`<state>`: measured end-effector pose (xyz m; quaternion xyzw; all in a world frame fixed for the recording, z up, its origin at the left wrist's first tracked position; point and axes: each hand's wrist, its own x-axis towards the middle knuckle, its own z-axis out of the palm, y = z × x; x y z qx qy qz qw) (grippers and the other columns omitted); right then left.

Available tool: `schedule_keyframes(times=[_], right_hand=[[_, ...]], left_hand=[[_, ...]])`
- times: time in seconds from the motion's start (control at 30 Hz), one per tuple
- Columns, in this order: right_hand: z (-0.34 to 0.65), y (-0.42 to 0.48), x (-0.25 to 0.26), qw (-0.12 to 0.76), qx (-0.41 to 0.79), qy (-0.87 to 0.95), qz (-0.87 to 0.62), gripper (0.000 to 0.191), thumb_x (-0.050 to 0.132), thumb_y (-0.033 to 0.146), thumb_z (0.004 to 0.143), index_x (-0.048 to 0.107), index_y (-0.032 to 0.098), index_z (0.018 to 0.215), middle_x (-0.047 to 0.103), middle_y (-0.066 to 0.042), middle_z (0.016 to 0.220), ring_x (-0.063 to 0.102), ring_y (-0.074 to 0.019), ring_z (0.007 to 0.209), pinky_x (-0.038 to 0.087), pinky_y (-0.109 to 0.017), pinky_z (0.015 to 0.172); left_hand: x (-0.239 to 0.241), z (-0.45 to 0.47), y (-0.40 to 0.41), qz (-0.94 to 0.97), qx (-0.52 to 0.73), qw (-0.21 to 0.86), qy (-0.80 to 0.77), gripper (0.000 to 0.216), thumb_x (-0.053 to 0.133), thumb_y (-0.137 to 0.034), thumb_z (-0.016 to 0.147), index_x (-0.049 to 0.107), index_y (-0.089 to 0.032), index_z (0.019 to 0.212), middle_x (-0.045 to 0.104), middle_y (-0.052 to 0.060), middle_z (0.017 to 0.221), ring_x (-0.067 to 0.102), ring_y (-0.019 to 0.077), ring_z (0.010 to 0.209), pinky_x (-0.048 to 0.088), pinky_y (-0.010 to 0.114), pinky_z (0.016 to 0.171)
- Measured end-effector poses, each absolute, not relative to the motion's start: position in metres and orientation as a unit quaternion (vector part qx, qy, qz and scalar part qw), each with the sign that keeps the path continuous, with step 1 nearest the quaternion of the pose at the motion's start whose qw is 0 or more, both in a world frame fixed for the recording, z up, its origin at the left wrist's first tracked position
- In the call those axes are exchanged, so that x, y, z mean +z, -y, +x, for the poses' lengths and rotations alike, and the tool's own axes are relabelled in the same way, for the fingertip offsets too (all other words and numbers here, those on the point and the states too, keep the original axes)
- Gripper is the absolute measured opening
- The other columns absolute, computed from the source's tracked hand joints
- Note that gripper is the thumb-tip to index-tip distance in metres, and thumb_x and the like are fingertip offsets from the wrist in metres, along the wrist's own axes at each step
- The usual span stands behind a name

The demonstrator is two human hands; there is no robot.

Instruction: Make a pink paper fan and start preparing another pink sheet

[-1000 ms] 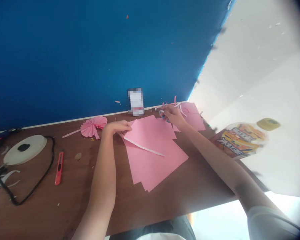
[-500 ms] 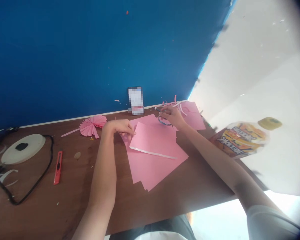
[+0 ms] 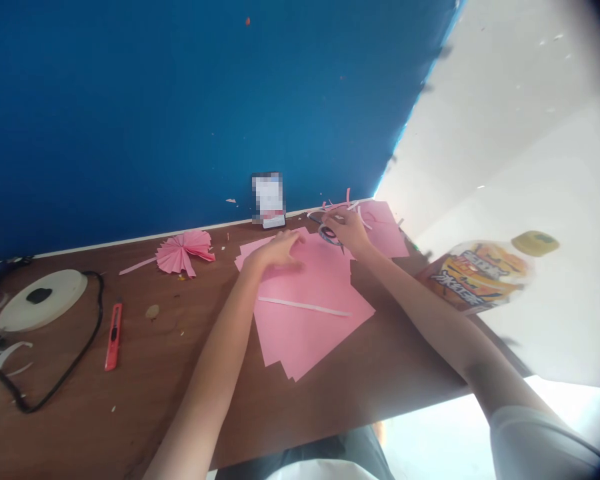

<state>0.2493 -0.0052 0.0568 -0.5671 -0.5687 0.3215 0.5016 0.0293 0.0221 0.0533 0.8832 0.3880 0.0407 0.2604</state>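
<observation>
Pink paper sheets (image 3: 310, 340) lie overlapping on the brown table, with a narrow white strip (image 3: 305, 306) across them. My left hand (image 3: 280, 251) is over the upper left of the sheets, thumb and fingers apart, holding nothing. At the upper right of the stack my right hand (image 3: 349, 228) has its fingers closed at a pair of scissors (image 3: 328, 233). Their dark-rimmed handle loops show under my fingertips; part of the scissors is hidden by the hand.
A folded pink paper fan (image 3: 180, 253) and a red box cutter (image 3: 113, 337) lie left. Beyond are a white round device (image 3: 60, 303) and black cable (image 3: 100, 313). A phone (image 3: 269, 200) leans on the blue wall; a bottle (image 3: 480, 273) stands right. Paper scraps (image 3: 363, 217) lie behind my right hand.
My left hand has let go of the pink sheet's corner, opened and moved right. The sheet's raised edge now lies flat. The scissors have turned slightly at my right hand, which stays nearly in place.
</observation>
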Motion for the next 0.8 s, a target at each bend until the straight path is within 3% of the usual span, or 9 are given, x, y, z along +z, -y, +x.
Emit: schedule_keyframes(times=[0.13, 0.33, 0.53, 0.67, 0.8], right_hand=[[0.25, 0.006, 0.058, 0.515, 0.301, 0.561, -0.573, 0.028, 0.059, 0.043, 0.076, 0.069, 0.017, 0.084, 0.071, -0.005, 0.072, 0.065, -0.0171, 0.069, 0.048, -0.027, 0.064], [0.25, 0.002, 0.053, 0.533, 0.337, 0.573, -0.524, 0.025, 0.057, 0.04, 0.08, 0.069, 0.019, 0.084, 0.071, -0.004, 0.077, 0.065, -0.0159, 0.071, 0.048, -0.027, 0.067], [0.246, 0.003, 0.054, 0.537, 0.368, 0.584, -0.485, 0.025, 0.06, 0.042, 0.079, 0.065, 0.017, 0.079, 0.068, -0.005, 0.081, 0.065, -0.0154, 0.069, 0.049, -0.028, 0.066], [0.24, 0.011, 0.062, 0.523, 0.37, 0.613, -0.463, 0.03, 0.057, 0.046, 0.082, 0.065, 0.018, 0.086, 0.066, -0.005, 0.084, 0.065, -0.0155, 0.074, 0.047, -0.027, 0.067], [0.236, 0.018, 0.067, 0.498, 0.325, 0.632, -0.498, 0.036, 0.058, 0.051, 0.082, 0.063, 0.016, 0.077, 0.059, -0.003, 0.068, 0.056, -0.0126, 0.063, 0.039, -0.024, 0.055]], left_hand=[[0.045, 0.047, -0.015, 0.902, 0.011, 0.197, -0.384, 0.077, 0.07, -0.06, 0.058, 0.048, -0.023, 0.122, 0.045, 0.012, 0.129, 0.039, 0.0327, 0.124, 0.03, 0.046, 0.105], [0.051, 0.038, -0.017, 0.886, -0.011, 0.207, -0.414, 0.072, 0.069, -0.058, 0.059, 0.048, -0.021, 0.117, 0.045, 0.013, 0.128, 0.042, 0.0322, 0.122, 0.038, 0.042, 0.098], [0.058, 0.034, -0.014, 0.832, -0.066, 0.222, -0.505, 0.082, 0.072, -0.058, 0.054, 0.046, -0.019, 0.121, 0.04, 0.017, 0.135, 0.037, 0.0367, 0.127, 0.039, 0.045, 0.097], [0.052, 0.032, -0.017, 0.832, -0.007, 0.237, -0.501, 0.074, 0.069, -0.054, 0.06, 0.047, -0.02, 0.121, 0.042, 0.017, 0.133, 0.038, 0.0358, 0.127, 0.038, 0.045, 0.097], [0.05, 0.036, -0.021, 0.815, 0.134, 0.311, -0.471, 0.049, 0.057, -0.055, 0.076, 0.053, -0.02, 0.109, 0.055, 0.013, 0.119, 0.052, 0.027, 0.111, 0.042, 0.038, 0.09]])
